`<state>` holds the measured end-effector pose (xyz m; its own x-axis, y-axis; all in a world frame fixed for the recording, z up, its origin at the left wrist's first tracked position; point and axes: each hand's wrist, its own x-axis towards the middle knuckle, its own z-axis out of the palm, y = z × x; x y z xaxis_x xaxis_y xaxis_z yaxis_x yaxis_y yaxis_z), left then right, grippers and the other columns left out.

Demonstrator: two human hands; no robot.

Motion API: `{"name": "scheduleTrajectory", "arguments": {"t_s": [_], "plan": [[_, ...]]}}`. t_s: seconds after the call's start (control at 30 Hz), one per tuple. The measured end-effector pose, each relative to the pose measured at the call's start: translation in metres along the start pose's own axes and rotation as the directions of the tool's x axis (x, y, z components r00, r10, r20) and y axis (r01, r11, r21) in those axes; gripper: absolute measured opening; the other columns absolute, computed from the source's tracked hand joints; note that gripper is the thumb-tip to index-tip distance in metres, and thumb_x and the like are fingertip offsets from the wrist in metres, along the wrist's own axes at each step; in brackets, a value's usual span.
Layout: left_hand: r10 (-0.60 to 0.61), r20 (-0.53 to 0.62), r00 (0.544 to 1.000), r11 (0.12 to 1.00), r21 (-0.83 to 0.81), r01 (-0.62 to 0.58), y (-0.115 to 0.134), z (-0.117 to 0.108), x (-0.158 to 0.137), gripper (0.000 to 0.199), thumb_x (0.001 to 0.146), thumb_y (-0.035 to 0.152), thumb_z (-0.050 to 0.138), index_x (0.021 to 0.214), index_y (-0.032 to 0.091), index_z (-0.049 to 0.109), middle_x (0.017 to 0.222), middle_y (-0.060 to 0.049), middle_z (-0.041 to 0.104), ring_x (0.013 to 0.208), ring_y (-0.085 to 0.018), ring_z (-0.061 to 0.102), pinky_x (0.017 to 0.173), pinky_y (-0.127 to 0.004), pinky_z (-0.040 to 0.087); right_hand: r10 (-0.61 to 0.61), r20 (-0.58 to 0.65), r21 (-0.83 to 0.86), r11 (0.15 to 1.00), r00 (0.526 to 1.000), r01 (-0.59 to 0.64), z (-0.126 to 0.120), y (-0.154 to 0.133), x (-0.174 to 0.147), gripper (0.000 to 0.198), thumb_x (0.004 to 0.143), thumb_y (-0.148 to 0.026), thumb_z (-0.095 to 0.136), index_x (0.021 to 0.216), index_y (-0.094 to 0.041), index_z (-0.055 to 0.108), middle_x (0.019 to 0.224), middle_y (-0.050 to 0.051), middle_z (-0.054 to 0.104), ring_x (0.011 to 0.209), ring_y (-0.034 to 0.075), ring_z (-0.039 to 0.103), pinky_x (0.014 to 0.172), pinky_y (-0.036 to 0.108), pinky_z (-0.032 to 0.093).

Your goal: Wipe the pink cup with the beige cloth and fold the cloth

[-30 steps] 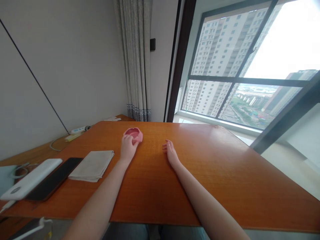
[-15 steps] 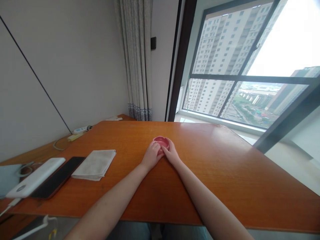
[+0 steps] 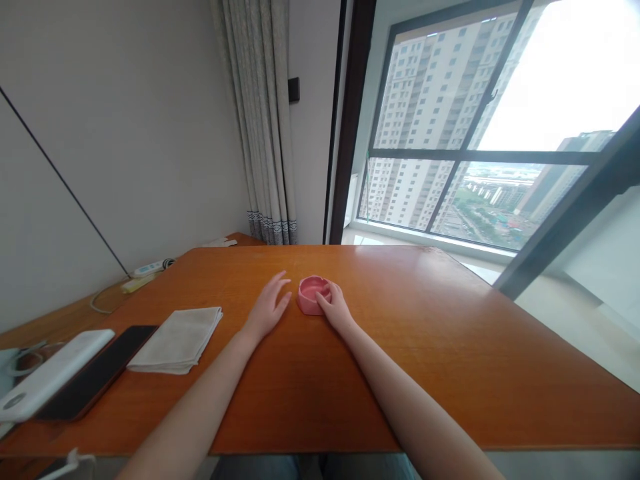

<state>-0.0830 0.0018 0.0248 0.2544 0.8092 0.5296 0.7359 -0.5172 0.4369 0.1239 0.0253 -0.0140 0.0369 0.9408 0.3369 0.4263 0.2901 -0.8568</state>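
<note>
A small pink ashtray (image 3: pixel 307 305), round inside with notches in its rim, is at the middle of the wooden table (image 3: pixel 450 373). My right hand (image 3: pixel 338 309) grips its right side, the thumb over the near rim and the fingers at the far right. To the left, apart from the ashtray, my left hand (image 3: pixel 268 307) holds nothing, its fingers spread and pointing toward it. A folded pale cloth (image 3: pixel 176 340) lies left of my left hand.
A black phone (image 3: pixel 103 370) and a white power bank (image 3: pixel 57 373) lie side by side at the left. Behind them, a power strip (image 3: pixel 149 269) rests near the wall. A curtain (image 3: pixel 265 133) hangs beyond the table, beside a window (image 3: pixel 425 153).
My left hand has let go of the ashtray and moved left, its fingers now spread. My right hand still holds the ashtray. The view has shifted slightly.
</note>
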Motion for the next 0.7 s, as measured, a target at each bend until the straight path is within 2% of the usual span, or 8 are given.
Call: {"name": "scheduleTrajectory", "arguments": {"t_s": [0.1, 0.2, 0.27, 0.33, 0.4, 0.53, 0.6, 0.7], "plan": [[-0.187, -0.095, 0.978, 0.941, 0.268, 0.206, -0.042, -0.042, -0.011, 0.030, 0.088, 0.032, 0.035, 0.100, 0.017, 0.058, 0.130, -0.010, 0.050, 0.121, -0.023, 0.046, 0.105, -0.037, 0.033, 0.028, 0.018, -0.002, 1.000, 0.999, -0.027, -0.001, -0.002, -0.001, 0.020, 0.078, -0.040, 0.052, 0.085, -0.021, 0.051, 0.119, 0.009, 0.048, 0.117, 0.020, 0.045, 0.101, 0.034, 0.033], [-0.362, -0.224, 0.905, 0.717, 0.553, 0.424, -0.091, -0.091, -0.037, 0.029, 0.083, 0.025, 0.037, 0.099, 0.016, 0.059, 0.124, -0.013, 0.054, 0.115, -0.028, 0.050, 0.097, -0.041, 0.040, 0.019, 0.038, -0.007, 1.000, 0.999, -0.019, -0.001, -0.003, -0.002, 0.018, 0.079, -0.039, 0.051, 0.083, -0.022, 0.049, 0.123, 0.009, 0.046, 0.117, 0.020, 0.044, 0.101, 0.036, 0.032], [-0.521, -0.267, 0.811, 0.497, 0.677, 0.543, -0.117, -0.117, -0.060, 0.027, 0.079, 0.027, 0.041, 0.098, 0.017, 0.059, 0.117, -0.014, 0.058, 0.107, -0.032, 0.054, 0.085, -0.044, 0.045, 0.025, 0.040, -0.009, 1.000, 0.999, -0.024, -0.002, -0.004, -0.003, 0.018, 0.080, -0.039, 0.050, 0.084, -0.022, 0.049, 0.125, 0.009, 0.045, 0.117, 0.020, 0.045, 0.101, 0.036, 0.033], [-0.682, -0.213, 0.699, 0.382, 0.712, 0.589, -0.134, -0.132, -0.081, 0.024, 0.079, 0.028, 0.040, 0.090, 0.019, 0.059, 0.100, -0.014, 0.064, 0.093, -0.032, 0.060, 0.074, -0.042, 0.048, 0.035, 0.042, -0.011, 0.999, 0.999, -0.035, -0.002, -0.005, -0.003, 0.019, 0.080, -0.039, 0.050, 0.086, -0.022, 0.050, 0.125, 0.009, 0.045, 0.116, 0.020, 0.045, 0.101, 0.037, 0.034], [-0.721, -0.146, 0.678, 0.390, 0.722, 0.571, -0.139, -0.136, -0.096, 0.026, 0.081, 0.031, 0.037, 0.085, 0.019, 0.059, 0.094, -0.015, 0.064, 0.087, -0.032, 0.062, 0.068, -0.041, 0.049, 0.041, 0.041, -0.014, 0.999, 0.998, -0.041, -0.002, -0.005, -0.004, 0.020, 0.079, -0.039, 0.050, 0.088, -0.021, 0.051, 0.126, 0.010, 0.044, 0.114, 0.020, 0.046, 0.101, 0.037, 0.034], [-0.661, -0.160, 0.733, 0.421, 0.730, 0.538, -0.134, -0.130, -0.103, 0.031, 0.080, 0.042, 0.038, 0.081, 0.018, 0.058, 0.095, -0.019, 0.061, 0.089, -0.035, 0.061, 0.068, -0.044, 0.049, 0.039, 0.044, -0.026, 0.999, 0.998, -0.038, -0.002, -0.005, -0.004, 0.024, 0.079, -0.040, 0.049, 0.093, -0.021, 0.053, 0.126, 0.010, 0.044, 0.115, 0.020, 0.046, 0.102, 0.037, 0.034], [-0.720, -0.152, 0.678, 0.406, 0.700, 0.588, -0.134, -0.128, -0.101, 0.033, 0.078, 0.048, 0.042, 0.073, 0.018, 0.056, 0.091, -0.019, 0.062, 0.087, -0.035, 0.062, 0.069, -0.044, 0.049, 0.036, 0.047, -0.033, 0.999, 0.998, -0.035, -0.002, -0.005, -0.004, 0.026, 0.080, -0.040, 0.049, 0.095, -0.020, 0.054, 0.128, 0.011, 0.043, 0.117, 0.021, 0.045, 0.102, 0.036, 0.033], [-0.811, -0.010, 0.585, 0.468, 0.588, 0.659, -0.138, -0.130, -0.096, 0.035, 0.073, 0.051, 0.049, 0.057, 0.020, 0.048, 0.074, -0.017, 0.063, 0.084, -0.036, 0.063, 0.073, -0.044, 0.049, 0.021, 0.050, -0.035, 0.999, 0.999, -0.019, -0.001, -0.002, -0.004, 0.031, 0.080, -0.041, 0.050, 0.101, -0.019, 0.055, 0.129, 0.011, 0.044, 0.119, 0.022, 0.045, 0.104, 0.038, 0.032]]}}
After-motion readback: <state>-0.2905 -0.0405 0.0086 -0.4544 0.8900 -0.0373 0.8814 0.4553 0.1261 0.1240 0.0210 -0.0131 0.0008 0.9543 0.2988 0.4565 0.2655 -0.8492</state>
